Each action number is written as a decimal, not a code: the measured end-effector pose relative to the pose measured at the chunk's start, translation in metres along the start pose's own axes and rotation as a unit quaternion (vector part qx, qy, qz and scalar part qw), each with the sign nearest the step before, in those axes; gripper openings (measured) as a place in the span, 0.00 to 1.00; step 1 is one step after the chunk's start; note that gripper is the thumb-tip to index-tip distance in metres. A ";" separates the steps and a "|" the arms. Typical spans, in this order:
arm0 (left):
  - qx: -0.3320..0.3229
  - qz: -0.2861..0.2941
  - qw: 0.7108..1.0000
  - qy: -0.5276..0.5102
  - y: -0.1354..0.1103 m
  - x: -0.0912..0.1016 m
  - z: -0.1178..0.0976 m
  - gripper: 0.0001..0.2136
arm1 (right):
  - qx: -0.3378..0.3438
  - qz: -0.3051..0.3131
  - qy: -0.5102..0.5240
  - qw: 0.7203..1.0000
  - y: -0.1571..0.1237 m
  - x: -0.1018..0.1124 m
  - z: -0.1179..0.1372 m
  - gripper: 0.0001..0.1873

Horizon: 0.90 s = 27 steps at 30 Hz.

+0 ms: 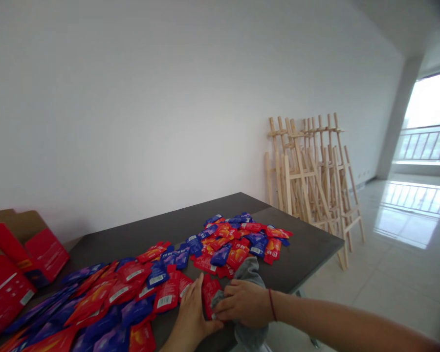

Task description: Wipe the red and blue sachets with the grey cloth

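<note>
A red pouch [208,295] lies near the table's front edge, between my two hands. My left hand [191,313] grips its left side, fingers along the edge and thumb at the bottom. Bunched in my right hand [244,302] is a grey cloth [250,272], pressed on the pouch's lower right part and covering some of it. More of the cloth hangs below the hand, over the table edge. Red and blue pouches spread in a pile [121,293] left of my left hand. Beyond both hands is a second pile of such pouches [238,239].
The dark table [308,239] stands against a white wall. Red cardboard boxes [46,254], flaps up, are at the far left. Several wooden easels [308,171] lean by the wall past the table's right end. Shiny floor [388,264] and a bright window are on the right.
</note>
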<state>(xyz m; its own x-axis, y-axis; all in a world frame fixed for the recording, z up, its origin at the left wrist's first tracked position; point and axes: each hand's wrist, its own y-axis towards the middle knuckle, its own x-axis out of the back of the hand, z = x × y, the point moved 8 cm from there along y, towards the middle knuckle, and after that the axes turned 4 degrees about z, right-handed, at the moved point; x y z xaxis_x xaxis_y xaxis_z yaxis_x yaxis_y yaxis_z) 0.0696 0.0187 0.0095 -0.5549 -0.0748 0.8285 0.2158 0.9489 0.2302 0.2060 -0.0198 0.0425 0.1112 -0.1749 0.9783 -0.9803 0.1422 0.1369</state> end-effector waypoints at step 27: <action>-0.008 0.119 0.991 0.063 0.005 0.014 -0.028 0.45 | -0.093 0.025 0.106 0.990 -0.034 0.007 -0.029 0.28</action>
<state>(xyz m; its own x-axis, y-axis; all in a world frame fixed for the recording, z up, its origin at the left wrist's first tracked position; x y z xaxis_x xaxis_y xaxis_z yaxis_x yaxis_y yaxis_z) 0.0855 0.0141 0.0366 -0.3824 0.1126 0.9171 0.3423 0.9392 0.0274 0.2443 0.0022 0.0487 0.1133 0.0423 0.9927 -0.9411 0.3250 0.0936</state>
